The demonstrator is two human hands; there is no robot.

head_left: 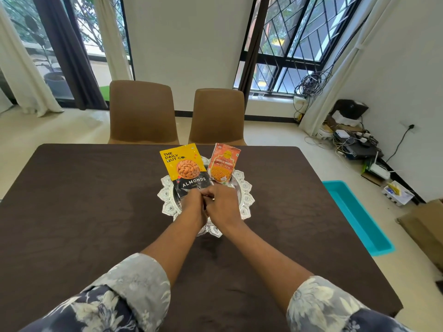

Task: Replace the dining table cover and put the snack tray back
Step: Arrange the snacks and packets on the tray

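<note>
Dining room: a dark brown table cover (96,212) lies over the whole tabletop, with a silver snack tray (245,190) at centre frame.
Smooth and matte, the cloth hangs over the table's edges; two brown moulded chairs (141,111) stand behind it. The shiny tray has an embossed, scalloped rim and holds a glossy yellow-and-black almond packet (183,168) and, beside it, an orange snack packet (223,164). Left hand (191,203) and right hand (224,203) meet over the tray, fingers curled at the almond packet's lower edge; whether they grip it cannot be told.
</note>
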